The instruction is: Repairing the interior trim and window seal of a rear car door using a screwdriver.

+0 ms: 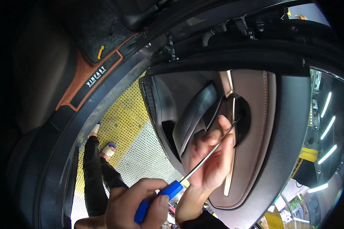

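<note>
My left hand [141,200], at the lower middle, is closed around the blue handle of a screwdriver [197,167]. Its thin metal shaft slants up and to the right, across the palm of my right hand [212,160]. The right hand is palm up, its thumb and fingers pinched about the shaft near the far end. The tip reaches the dark round recess [242,114] of an open car door's inner panel [252,160]; its exact contact is too small to tell. Beside the recess runs a shiny gold trim strip [228,177].
A black armrest pull [197,114] stands out left of my right hand. An orange-edged sill plate [99,82] and a small yellow tool [100,52] lie in the car at left. Below are yellow and white perforated floor mats [120,110] and legs in black trousers [91,175].
</note>
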The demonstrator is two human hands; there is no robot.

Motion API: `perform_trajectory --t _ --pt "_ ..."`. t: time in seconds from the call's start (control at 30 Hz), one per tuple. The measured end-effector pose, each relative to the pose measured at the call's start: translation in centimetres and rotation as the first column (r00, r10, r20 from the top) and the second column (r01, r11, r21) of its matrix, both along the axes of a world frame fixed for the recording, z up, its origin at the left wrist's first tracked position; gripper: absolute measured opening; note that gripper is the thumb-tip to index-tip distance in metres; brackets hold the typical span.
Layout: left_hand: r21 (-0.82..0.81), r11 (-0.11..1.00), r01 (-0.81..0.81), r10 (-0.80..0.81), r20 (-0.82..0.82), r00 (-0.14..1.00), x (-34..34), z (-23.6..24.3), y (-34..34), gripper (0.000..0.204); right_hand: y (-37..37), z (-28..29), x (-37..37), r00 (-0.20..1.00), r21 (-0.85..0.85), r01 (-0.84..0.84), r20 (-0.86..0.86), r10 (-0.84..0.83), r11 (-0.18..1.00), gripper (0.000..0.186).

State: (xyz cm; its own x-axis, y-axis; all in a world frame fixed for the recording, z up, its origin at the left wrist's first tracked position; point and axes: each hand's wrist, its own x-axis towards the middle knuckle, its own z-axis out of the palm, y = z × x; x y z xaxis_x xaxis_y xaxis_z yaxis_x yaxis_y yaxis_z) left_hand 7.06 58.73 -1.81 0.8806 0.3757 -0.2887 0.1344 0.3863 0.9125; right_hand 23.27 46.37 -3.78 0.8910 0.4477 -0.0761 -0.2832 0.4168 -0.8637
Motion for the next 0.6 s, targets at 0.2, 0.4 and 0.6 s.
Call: perform_trajectory --t 0.2,0.4,0.6 --pt "-0.721 0.693 0.007 -0.124 -0.109 0.986 -0.5 1.7 0.9 0.035 -0.3 0.1 -0.8 0.980 0.136 -0.079 -0.169 0.102 0.988 0.036" --pt "-0.724 0.655 -0.216 0.157 -0.150 0.976 0.3 -0.1 -0.6 0.045 -0.9 0.1 0.2 0.978 0.011 -0.137 -0.158 0.137 0.990 0.012" --pt "0.669 0.615 -0.417 0.397 0.195 0.897 -1.8 0.1 -4.3 0.033 -1.4 0.9 1.6 0.975 -0.042 -0.170 -0.151 0.162 0.985 0.016"
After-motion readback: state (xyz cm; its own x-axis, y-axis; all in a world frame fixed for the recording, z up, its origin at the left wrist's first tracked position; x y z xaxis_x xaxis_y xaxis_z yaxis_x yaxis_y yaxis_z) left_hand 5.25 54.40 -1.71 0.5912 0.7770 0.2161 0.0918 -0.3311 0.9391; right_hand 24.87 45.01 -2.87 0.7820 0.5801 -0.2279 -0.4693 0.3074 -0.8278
